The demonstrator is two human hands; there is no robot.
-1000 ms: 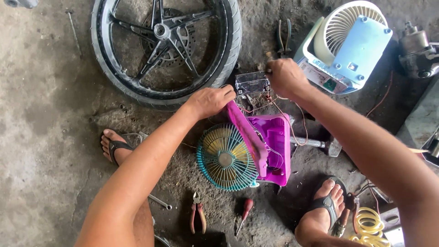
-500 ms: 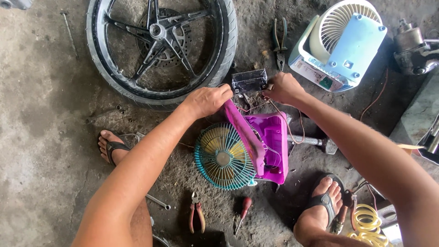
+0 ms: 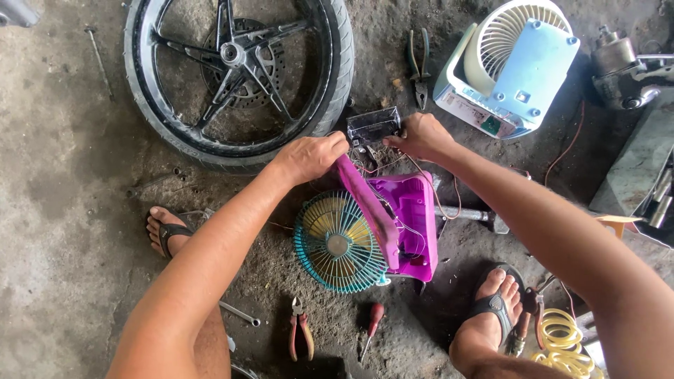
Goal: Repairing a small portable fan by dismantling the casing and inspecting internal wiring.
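Both hands meet over a small dark block [image 3: 373, 126] wired into the purple fan casing [image 3: 414, 224]: the left hand [image 3: 309, 158] curled at its near edge, the right hand [image 3: 419, 135] pinching its side. Best to steady the block and spare the thin wires. The casing's long axis slants away from the hands toward the feet, its teal grille [image 3: 337, 242] facing left.

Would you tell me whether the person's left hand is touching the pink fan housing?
Touching. The head view shows the left hand with its fingers resting on the upper edge of the pink fan housing, with no gap visible between them.
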